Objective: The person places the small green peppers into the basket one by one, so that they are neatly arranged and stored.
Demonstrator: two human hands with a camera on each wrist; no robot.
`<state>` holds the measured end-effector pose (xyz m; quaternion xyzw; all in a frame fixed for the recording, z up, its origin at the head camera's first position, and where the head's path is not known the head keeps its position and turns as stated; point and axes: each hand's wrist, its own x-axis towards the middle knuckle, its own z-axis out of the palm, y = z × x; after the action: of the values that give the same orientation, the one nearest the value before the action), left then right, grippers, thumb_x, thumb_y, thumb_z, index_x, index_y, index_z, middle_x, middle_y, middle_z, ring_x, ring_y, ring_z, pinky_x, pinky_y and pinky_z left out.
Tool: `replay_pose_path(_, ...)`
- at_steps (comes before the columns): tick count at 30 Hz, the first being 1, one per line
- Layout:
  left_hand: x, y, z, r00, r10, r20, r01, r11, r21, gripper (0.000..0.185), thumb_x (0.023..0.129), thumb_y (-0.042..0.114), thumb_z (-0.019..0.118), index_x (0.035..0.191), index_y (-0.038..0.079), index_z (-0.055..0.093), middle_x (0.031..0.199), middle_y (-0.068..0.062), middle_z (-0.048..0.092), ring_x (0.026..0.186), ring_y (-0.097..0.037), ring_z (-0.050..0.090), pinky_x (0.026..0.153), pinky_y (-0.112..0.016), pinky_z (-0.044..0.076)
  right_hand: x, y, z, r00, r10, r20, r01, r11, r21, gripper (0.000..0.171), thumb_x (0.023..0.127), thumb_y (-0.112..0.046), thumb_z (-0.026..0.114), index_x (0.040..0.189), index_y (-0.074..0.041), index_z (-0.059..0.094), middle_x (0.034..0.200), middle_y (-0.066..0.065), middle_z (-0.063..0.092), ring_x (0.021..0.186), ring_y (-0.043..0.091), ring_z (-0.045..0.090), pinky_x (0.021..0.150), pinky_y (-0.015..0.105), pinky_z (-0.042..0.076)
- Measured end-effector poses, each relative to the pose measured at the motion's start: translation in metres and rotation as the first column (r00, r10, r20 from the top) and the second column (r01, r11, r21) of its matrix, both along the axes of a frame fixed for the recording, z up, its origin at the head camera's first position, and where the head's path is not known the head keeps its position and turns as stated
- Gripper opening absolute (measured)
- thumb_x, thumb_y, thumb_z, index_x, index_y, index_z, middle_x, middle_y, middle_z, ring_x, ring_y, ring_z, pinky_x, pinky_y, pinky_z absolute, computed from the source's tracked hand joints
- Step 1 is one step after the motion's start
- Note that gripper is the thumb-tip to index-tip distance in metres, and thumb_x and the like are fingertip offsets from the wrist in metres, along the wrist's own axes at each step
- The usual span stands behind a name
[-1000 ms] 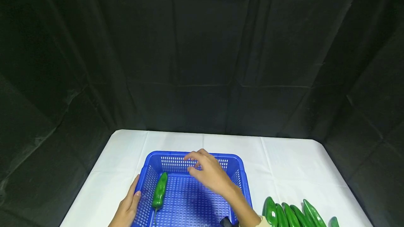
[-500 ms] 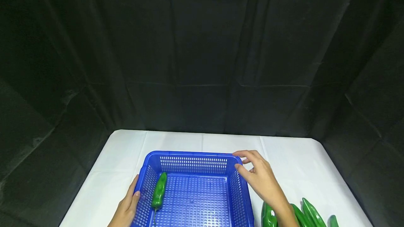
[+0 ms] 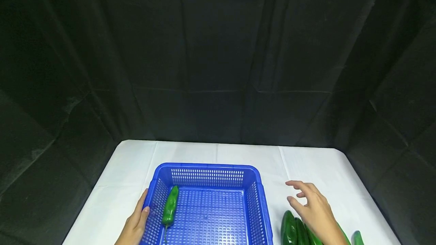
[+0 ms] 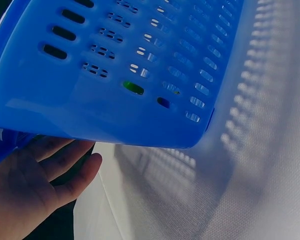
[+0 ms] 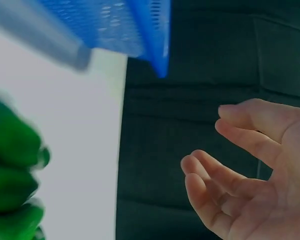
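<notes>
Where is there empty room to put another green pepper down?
Inside the blue basket the floor right of the lone green pepper is bare. The white table is bare between the basket's far rim and the black curtain, and at far right beyond the right hand. It is crowded at the near right, where the pile of peppers lies under that hand.

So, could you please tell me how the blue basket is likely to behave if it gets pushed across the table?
The blue basket looks like thin perforated plastic, so probably light. Holding only one green pepper, it would likely slide easily on the white cloth. The left hand resting against its side may steady it.
</notes>
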<state>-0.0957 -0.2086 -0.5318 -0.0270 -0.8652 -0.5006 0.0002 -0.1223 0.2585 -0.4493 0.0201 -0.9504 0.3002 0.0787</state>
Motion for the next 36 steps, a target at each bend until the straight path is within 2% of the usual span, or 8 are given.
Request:
replay_pose_path(4,0.0,0.0,0.0,1.0,0.003,-0.018,-0.004,1.0,-0.009,0.051,0.11,0.014,0.028,0.157,0.0,0.015,0.152,-0.037,0.027,0.125,-0.055,0.046,0.096,-0.069,0.04,0.003,0.008,-0.013,0.983,-0.023,0.181,0.017,0.999,0.039,0.043,0.087,-0.017,0.075,0.127,-0.009,0.063,0.118,0.018,0.061,0.095,0.032,0.064,0.071,0.05,0.053)
replay_pose_path(8,0.0,0.0,0.001,1.0,0.008,0.001,-0.008,1.0,-0.007,0.052,0.11,0.016,0.027,0.157,0.0,0.014,0.153,-0.037,0.025,0.126,-0.056,0.045,0.096,-0.069,0.04,0.004,0.011,-0.029,0.958,-0.038,0.283,0.019,0.997,0.071,0.047,0.085,-0.02,0.076,0.128,-0.008,0.062,0.117,0.02,0.058,0.09,0.028,0.063,0.068,0.048,0.053)
replay_pose_path(12,0.0,0.001,0.001,1.0,0.015,0.01,-0.015,1.0,0.0,0.052,0.11,0.017,0.027,0.157,0.001,0.014,0.152,-0.037,0.026,0.123,-0.055,0.049,0.094,-0.067,0.043,0.009,0.009,-0.048,0.957,-0.025,0.287,0.002,0.997,0.079,0.048,0.081,-0.017,0.079,0.124,-0.005,0.063,0.112,0.024,0.055,0.082,0.025,0.063,0.066,0.049,0.053)
replay_pose_path(16,0.001,0.001,0.001,1.0,0.021,0.008,-0.021,1.0,-0.001,0.051,0.11,0.016,0.028,0.157,0.001,0.015,0.152,-0.037,0.027,0.121,-0.053,0.05,0.093,-0.067,0.044,0.012,0.003,-0.064,0.958,-0.013,0.286,-0.014,0.996,0.094,0.047,0.077,-0.015,0.082,0.121,-0.007,0.065,0.108,0.022,0.056,0.08,0.023,0.061,0.065,0.049,0.053)
replay_pose_path(23,0.0,0.001,0.003,1.0,0.02,0.017,-0.02,1.0,-0.003,0.052,0.11,0.016,0.028,0.158,0.001,0.014,0.152,-0.037,0.027,0.12,-0.052,0.052,0.093,-0.066,0.045,0.014,-0.001,-0.081,0.926,-0.048,0.374,0.002,0.992,0.124,0.045,0.078,-0.021,0.083,0.119,-0.01,0.066,0.116,0.024,0.055,0.097,0.045,0.061,0.073,0.062,0.051)
replay_pose_path(26,0.0,0.001,0.003,0.999,0.023,0.032,-0.023,1.0,0.006,0.052,0.11,0.016,0.028,0.158,0.002,0.014,0.152,-0.037,0.027,0.119,-0.051,0.053,0.091,-0.065,0.047,0.015,-0.001,-0.084,0.922,-0.05,0.385,-0.01,0.988,0.153,0.047,0.078,-0.021,0.084,0.119,-0.009,0.065,0.117,0.026,0.055,0.099,0.049,0.059,0.072,0.063,0.051)
replay_pose_path(31,0.0,0.002,0.004,0.999,0.022,0.032,-0.022,1.0,-0.001,0.052,0.11,0.016,0.027,0.158,0.002,0.014,0.154,-0.036,0.025,0.122,-0.053,0.05,0.094,-0.066,0.044,0.017,-0.003,-0.089,0.942,-0.023,0.334,-0.043,0.981,0.188,0.047,0.075,-0.019,0.086,0.116,-0.01,0.066,0.116,0.028,0.055,0.097,0.05,0.059,0.069,0.059,0.053)
replay_pose_path(36,0.0,0.003,0.002,0.999,0.025,0.038,-0.026,1.0,0.008,0.052,0.11,0.017,0.028,0.158,0.003,0.014,0.153,-0.036,0.026,0.118,-0.05,0.054,0.09,-0.063,0.048,0.02,-0.005,-0.096,0.953,0.01,0.302,-0.069,0.981,0.183,0.047,0.075,-0.017,0.086,0.115,-0.01,0.064,0.115,0.029,0.053,0.088,0.043,0.061,0.062,0.053,0.054)
